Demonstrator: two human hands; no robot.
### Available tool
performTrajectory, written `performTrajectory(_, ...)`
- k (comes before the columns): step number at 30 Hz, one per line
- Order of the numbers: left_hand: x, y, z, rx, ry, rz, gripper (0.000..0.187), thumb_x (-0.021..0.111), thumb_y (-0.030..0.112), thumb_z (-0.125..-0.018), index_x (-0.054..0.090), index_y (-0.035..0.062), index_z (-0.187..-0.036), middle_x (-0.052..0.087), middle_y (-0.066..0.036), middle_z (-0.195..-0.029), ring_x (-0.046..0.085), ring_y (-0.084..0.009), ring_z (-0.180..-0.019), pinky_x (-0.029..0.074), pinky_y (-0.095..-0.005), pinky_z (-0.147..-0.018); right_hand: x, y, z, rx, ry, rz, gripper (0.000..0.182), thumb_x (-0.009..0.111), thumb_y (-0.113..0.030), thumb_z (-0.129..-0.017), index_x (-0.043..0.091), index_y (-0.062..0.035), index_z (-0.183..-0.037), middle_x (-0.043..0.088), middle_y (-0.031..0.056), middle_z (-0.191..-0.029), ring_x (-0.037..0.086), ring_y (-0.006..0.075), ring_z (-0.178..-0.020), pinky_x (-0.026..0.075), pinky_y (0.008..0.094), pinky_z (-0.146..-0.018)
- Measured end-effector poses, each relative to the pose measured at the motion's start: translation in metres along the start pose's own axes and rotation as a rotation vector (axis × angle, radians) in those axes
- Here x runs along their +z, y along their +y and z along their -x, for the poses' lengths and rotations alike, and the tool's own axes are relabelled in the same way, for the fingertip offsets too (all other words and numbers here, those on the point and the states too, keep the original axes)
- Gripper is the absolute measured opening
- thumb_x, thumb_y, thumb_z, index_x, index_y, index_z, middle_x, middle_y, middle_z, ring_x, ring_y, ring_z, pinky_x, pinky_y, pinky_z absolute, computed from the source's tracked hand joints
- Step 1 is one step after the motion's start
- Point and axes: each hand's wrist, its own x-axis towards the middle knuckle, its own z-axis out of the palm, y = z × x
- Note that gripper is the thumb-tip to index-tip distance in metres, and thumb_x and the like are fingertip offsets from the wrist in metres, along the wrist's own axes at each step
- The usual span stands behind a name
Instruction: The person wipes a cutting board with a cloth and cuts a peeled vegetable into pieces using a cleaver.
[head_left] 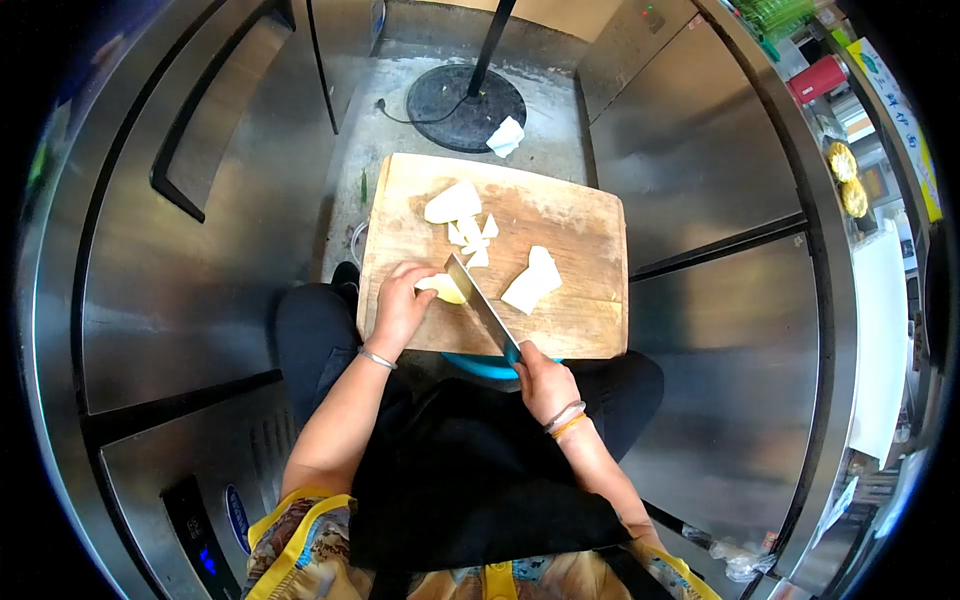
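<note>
My right hand (546,384) is closed round the handle of a kitchen knife (484,308), whose wide blade slants up and left across the board. The blade's far end is right beside a pale yellow vegetable piece (443,288). Bent fingers of my left hand (402,300) hold that piece from the left. Just beyond the blade lie several small cut chunks (470,236), touching a larger peeled piece (454,202). More large pale pieces (532,281) rest right of the knife. Everything sits on a worn wooden cutting board (590,225).
Under the board's near edge shows a blue basin (485,367). Steel cabinets stand close on the left (215,210) and right (725,330). Ahead, a round black stand base (430,95) with a pole and cord sits on the floor, a crumpled white tissue (506,137) at its edge.
</note>
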Motion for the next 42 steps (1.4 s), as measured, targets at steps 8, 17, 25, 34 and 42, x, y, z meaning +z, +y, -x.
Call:
performTrajectory(8,-0.006,0.011,0.003,-0.058,-0.005,-0.103,0.025,0.07,0.0,-0.069,0.067,0.004,-0.093,0.062,-0.011,-0.097,0.06,-0.03,-0.094,0.048,-0.0367,-0.084,0.001,-0.002,0.001,-0.027,0.025,-0.004,0.014,0.054,-0.013,-0.088,0.044,-0.0069,-0.096,0.062,0.0198,-0.085,0.061,0.041,-0.076,0.049,0.0498,-0.061)
performTrajectory(17,-0.017,0.015,0.015,-0.276,-0.092,-0.281,0.014,0.073,0.011,-0.073,0.066,0.0048,-0.084,0.066,-0.009,-0.073,0.063,-0.0227,-0.066,0.049,-0.0325,-0.061,0.005,0.004,0.002,-0.035,0.061,-0.177,0.017,0.057,-0.013,-0.088,0.044,-0.0049,-0.094,0.062,0.0223,-0.076,0.061,0.0419,-0.074,0.048,0.0497,-0.061)
performTrajectory(25,-0.025,0.034,0.017,-0.298,-0.135,-0.461,0.021,0.073,0.024,-0.075,0.063,0.0089,-0.085,0.063,-0.012,-0.072,0.063,-0.0323,-0.07,0.049,-0.0433,-0.062,0.018,-0.006,0.001,0.025,0.116,-0.417,0.018,0.06,-0.005,-0.087,0.043,-0.0026,-0.093,0.06,0.02,-0.069,0.06,0.0405,-0.066,0.047,0.0392,-0.054)
performTrajectory(34,0.001,-0.003,0.002,-0.129,0.032,-0.101,0.025,0.074,0.005,-0.072,0.064,0.002,-0.094,0.06,-0.009,-0.07,0.058,-0.0222,-0.058,0.048,-0.0342,-0.058,0.022,-0.03,-0.006,0.046,0.0,-0.283,0.017,0.055,-0.008,-0.087,0.041,-0.0027,-0.096,0.061,0.0263,-0.079,0.059,0.0458,-0.077,0.046,0.053,-0.063)
performTrajectory(42,0.01,-0.025,0.005,-0.181,0.08,-0.048,0.015,0.067,0.001,-0.079,0.063,0.0002,-0.094,0.064,-0.009,-0.068,0.061,-0.0155,-0.054,0.048,-0.0293,-0.053,0.028,-0.044,-0.008,0.028,0.013,-0.143,0.017,0.055,-0.007,-0.087,0.042,-0.0036,-0.096,0.06,0.0234,-0.085,0.058,0.0449,-0.078,0.046,0.0521,-0.063)
